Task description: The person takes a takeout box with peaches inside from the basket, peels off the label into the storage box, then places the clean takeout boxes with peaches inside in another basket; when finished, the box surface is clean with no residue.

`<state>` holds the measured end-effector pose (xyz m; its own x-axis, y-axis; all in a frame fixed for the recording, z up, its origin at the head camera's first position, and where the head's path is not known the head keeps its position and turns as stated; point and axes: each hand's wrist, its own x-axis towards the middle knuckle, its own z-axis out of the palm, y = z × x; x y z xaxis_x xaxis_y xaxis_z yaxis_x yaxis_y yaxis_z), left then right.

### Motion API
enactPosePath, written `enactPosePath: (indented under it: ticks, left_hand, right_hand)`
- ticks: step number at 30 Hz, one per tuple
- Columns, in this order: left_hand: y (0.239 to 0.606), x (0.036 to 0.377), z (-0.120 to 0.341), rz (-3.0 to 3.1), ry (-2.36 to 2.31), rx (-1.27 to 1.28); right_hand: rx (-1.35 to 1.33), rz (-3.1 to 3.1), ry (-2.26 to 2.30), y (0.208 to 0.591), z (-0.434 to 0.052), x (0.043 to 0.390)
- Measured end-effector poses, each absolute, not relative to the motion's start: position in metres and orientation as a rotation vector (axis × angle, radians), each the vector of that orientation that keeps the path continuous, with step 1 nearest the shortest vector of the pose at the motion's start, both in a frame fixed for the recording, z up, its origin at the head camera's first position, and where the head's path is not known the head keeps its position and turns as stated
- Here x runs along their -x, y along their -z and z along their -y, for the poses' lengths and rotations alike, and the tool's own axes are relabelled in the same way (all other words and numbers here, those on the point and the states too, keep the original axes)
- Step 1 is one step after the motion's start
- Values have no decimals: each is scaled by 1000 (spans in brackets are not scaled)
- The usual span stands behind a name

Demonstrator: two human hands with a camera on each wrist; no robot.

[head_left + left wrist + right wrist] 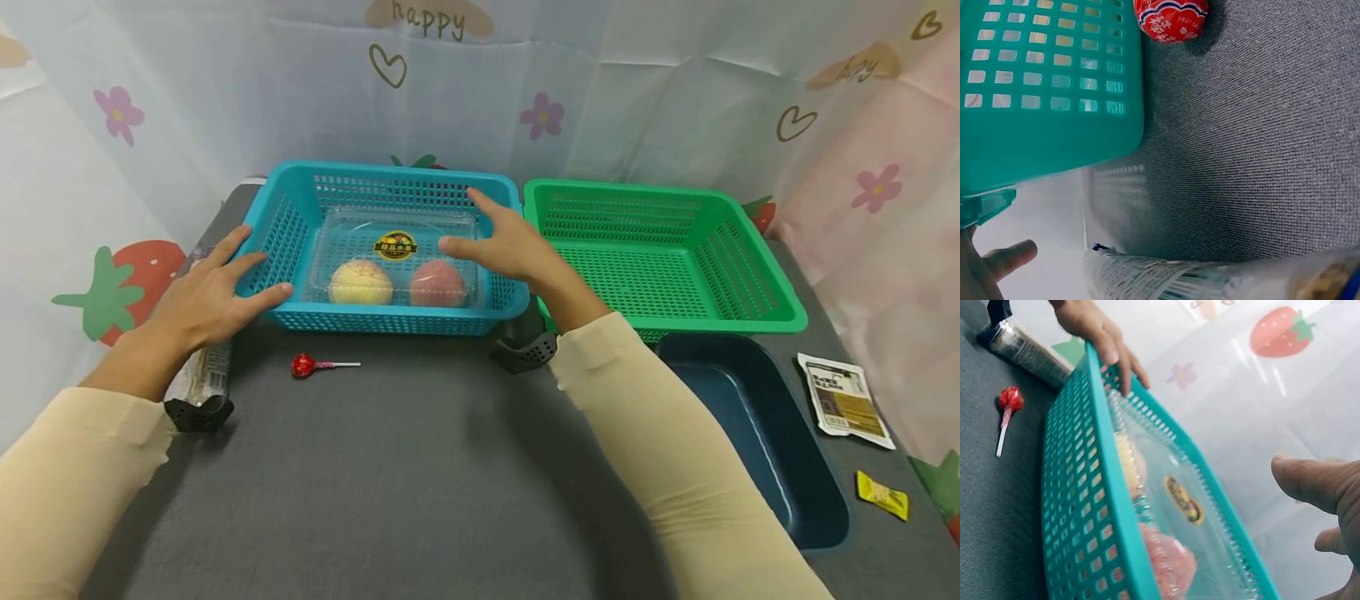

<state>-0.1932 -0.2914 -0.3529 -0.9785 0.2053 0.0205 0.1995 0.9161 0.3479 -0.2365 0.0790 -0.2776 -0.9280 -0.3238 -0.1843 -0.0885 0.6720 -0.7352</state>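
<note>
A blue mesh basket (390, 321) stands at the table's middle back. Inside it lies a clear lidded box (397, 225) with a yellow peach (361, 283) and a pink peach (438, 284). My left hand (225, 287) rests with spread, straight fingers on the basket's left front corner. My right hand (495, 237) is over the basket's right rim, fingers straight and apart, holding nothing. In the right wrist view the thumb (1316, 484) hovers off the blue basket (1104, 487) and the clear box (1179, 500). The left hand (1100, 328) touches the far rim.
A red lollipop (303, 365) lies just in front of the basket. A long wrapped packet (202, 375) lies under my left wrist. An empty green basket (757, 312) stands to the right, with a dark blue tub (817, 508) in front of it and two sachets (847, 404) beyond.
</note>
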Motion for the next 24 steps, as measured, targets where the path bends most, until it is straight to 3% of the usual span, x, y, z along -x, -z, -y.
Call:
enactPosePath:
  ticks: [15, 24]
  left_hand:
    - [353, 192, 292, -3059, -564, -323]
    - [354, 192, 292, -3064, -558, -314]
  right_hand:
    - [69, -2428, 1116, 312, -59, 253]
    - [118, -2426, 1103, 324, -53, 256]
